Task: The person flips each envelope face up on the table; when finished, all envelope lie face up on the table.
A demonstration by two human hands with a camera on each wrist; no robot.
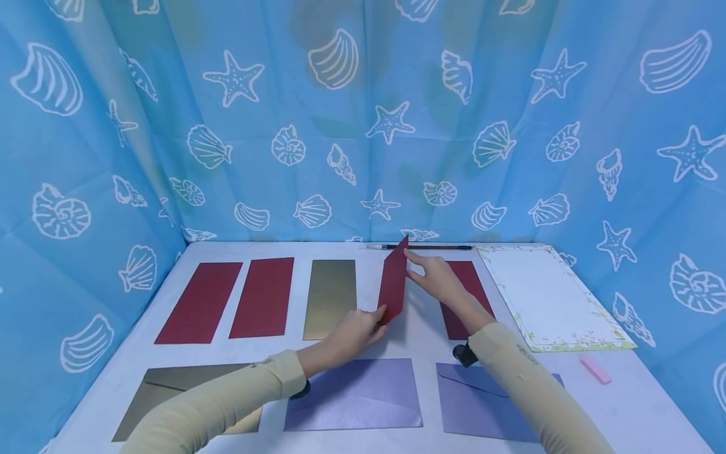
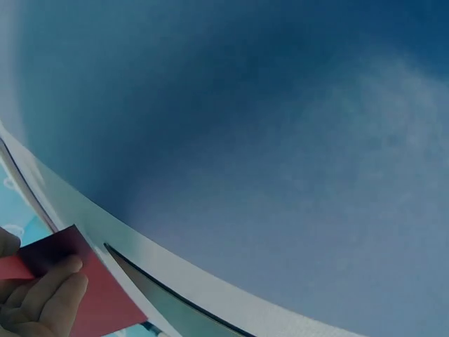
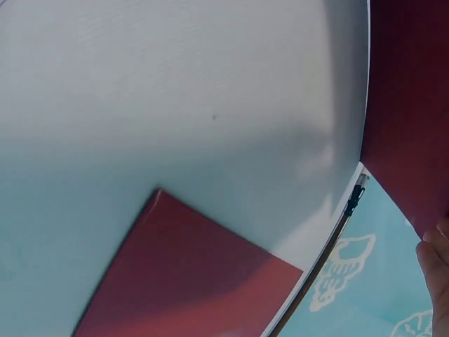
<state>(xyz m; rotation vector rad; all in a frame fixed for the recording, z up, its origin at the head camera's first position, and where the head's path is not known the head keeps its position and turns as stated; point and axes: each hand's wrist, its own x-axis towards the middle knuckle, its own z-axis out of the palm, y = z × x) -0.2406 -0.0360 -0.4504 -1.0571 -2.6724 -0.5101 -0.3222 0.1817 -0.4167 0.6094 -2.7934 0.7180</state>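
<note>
Both hands hold a red envelope [image 1: 393,280] on edge, tilted above the white table. The left hand [image 1: 354,334] pinches its lower end, thumb on one face; in the left wrist view, the fingers of the left hand [image 2: 45,298] lie against the red paper. Higher up, the right hand [image 1: 437,277] grips the far right edge; only part of the right hand [image 3: 436,263] enters the right wrist view. Left of the raised envelope lies a gold envelope [image 1: 331,296]. Another red envelope [image 1: 462,296] lies partly under the right forearm.
Two red envelopes, one outer [image 1: 198,302] and one inner [image 1: 262,297], lie at left. Nearer are a gold envelope [image 1: 164,378] and two purple ones, a middle envelope [image 1: 363,400] and a right envelope [image 1: 473,403]. A brush [image 1: 437,247], bordered paper [image 1: 550,296] and pink eraser [image 1: 595,369] lie beyond.
</note>
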